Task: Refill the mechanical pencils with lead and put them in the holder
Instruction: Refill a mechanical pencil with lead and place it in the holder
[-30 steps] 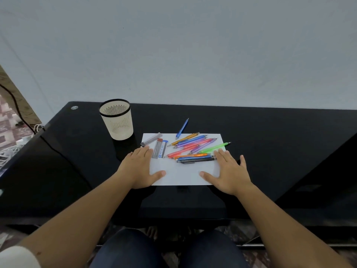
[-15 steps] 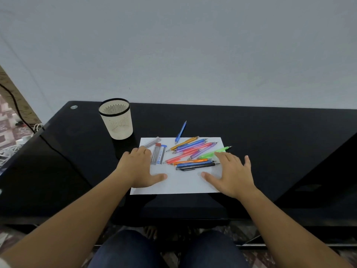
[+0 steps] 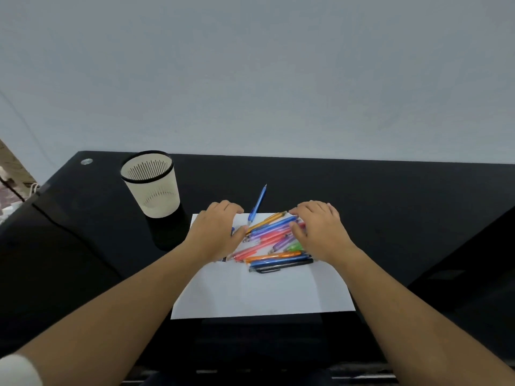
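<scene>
Both hands lie palm down, fingers loosely bent and gripping nothing (as far as shows). The left hand rests on the white paper sheet. The right hand touches the heap of coloured plastic mechanical pencils. The cream slotted holder cup stands apart on the glossy black bench.

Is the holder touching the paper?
Apart. The head view shows a strip of black table between the holder and the paper.
</scene>
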A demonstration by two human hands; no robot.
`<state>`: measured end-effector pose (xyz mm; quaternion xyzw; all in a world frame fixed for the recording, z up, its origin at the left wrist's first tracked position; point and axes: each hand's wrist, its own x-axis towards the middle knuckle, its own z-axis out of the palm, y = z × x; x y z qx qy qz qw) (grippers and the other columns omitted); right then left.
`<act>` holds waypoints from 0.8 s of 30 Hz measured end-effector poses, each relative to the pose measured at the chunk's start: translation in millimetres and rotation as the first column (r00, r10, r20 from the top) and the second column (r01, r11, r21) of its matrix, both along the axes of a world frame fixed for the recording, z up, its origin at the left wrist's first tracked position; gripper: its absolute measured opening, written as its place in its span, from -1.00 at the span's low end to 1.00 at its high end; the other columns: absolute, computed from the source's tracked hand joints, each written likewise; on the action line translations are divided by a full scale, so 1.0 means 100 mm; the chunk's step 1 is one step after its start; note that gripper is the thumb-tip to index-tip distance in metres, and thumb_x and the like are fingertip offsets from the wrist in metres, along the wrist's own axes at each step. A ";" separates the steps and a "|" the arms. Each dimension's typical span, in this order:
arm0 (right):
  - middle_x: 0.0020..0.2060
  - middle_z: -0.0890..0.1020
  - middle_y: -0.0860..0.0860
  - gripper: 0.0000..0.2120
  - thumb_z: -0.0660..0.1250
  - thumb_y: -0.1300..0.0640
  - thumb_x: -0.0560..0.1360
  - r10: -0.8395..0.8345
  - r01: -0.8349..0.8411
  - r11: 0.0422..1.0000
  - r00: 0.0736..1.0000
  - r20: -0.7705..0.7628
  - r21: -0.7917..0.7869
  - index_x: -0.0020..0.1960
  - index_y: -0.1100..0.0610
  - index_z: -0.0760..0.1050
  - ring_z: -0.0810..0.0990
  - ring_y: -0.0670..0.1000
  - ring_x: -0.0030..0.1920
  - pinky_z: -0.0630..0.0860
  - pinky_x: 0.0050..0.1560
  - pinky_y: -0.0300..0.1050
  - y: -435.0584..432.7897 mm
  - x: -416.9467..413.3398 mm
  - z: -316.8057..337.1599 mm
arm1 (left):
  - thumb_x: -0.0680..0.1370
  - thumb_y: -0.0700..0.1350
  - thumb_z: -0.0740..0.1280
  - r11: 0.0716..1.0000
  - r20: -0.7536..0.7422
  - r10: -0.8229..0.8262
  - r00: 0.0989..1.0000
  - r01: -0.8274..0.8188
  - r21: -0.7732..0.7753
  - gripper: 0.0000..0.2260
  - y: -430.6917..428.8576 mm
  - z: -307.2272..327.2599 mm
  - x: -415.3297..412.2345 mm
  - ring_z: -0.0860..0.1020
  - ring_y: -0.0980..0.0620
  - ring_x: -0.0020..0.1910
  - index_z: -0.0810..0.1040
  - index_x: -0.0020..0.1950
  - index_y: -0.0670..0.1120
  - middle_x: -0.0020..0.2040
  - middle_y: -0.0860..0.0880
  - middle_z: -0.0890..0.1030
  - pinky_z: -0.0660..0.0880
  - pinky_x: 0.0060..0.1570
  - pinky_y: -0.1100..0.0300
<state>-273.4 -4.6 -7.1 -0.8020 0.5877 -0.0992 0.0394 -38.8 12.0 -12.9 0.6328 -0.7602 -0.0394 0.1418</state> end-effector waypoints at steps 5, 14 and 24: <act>0.26 0.44 -0.13 -0.68 0.15 -0.13 0.58 0.004 -0.005 1.000 0.999 0.037 0.026 0.30 -0.09 0.36 0.34 -0.10 0.31 0.09 0.43 -0.03 -0.18 0.00 -0.08 | 0.51 0.27 0.25 0.996 0.003 0.071 0.997 -0.071 0.050 -0.68 -0.34 -0.01 -0.12 0.48 0.10 -0.04 0.52 0.07 0.07 0.01 0.10 0.55 0.49 0.02 0.14; 0.24 0.46 -0.13 -0.70 0.15 -0.10 0.59 -0.006 0.003 1.000 0.993 0.115 0.019 0.30 -0.09 0.38 0.35 -0.12 0.28 0.16 0.39 -0.08 -0.26 -0.01 -0.17 | 0.54 0.18 0.27 0.987 0.046 0.140 0.989 -0.143 0.073 -0.76 -0.52 -0.01 -0.27 0.48 0.09 -0.10 0.58 -0.01 0.06 -0.13 0.09 0.57 0.43 -0.01 0.09; 0.41 0.33 -0.09 -0.56 0.21 -0.09 0.57 -0.026 0.027 1.000 0.995 0.091 -0.007 0.43 -0.09 0.27 0.24 -0.06 0.42 0.14 0.43 -0.07 -0.12 0.09 0.04 | 0.58 0.20 0.18 0.994 0.236 -0.002 0.972 0.028 -0.105 -0.71 -0.24 0.02 -0.14 0.44 0.10 0.10 0.44 0.21 0.10 0.13 0.12 0.53 0.26 0.12 0.16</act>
